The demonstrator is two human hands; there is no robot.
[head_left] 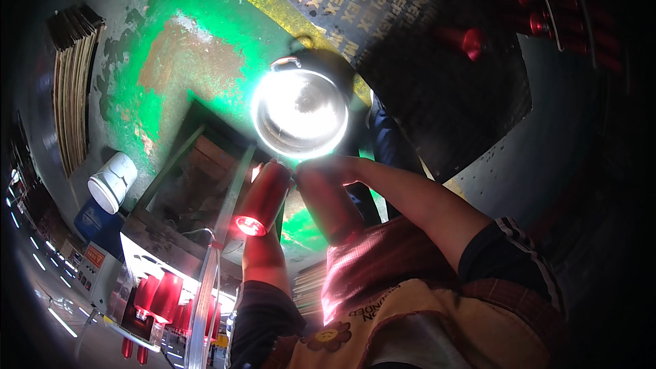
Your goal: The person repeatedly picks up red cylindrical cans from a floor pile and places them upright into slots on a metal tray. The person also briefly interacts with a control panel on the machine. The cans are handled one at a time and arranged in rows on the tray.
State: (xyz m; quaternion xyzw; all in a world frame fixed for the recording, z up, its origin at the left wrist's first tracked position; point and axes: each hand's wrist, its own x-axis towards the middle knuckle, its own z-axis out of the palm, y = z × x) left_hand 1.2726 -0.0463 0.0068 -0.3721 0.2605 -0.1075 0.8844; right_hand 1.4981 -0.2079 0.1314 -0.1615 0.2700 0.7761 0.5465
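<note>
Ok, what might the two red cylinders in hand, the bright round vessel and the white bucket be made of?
Left red cylinder and right red cylinder: probably metal with a smooth red coating, from the glint on the left one's end; plastic possible. Bright round vessel: likely bare, shiny metal, given its silvery rim; glare hides much. White bucket: apparently plastic, from its smooth white wall.

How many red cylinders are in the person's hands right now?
2: one red cylinder in the left hand, another red cylinder in the right hand.
</note>
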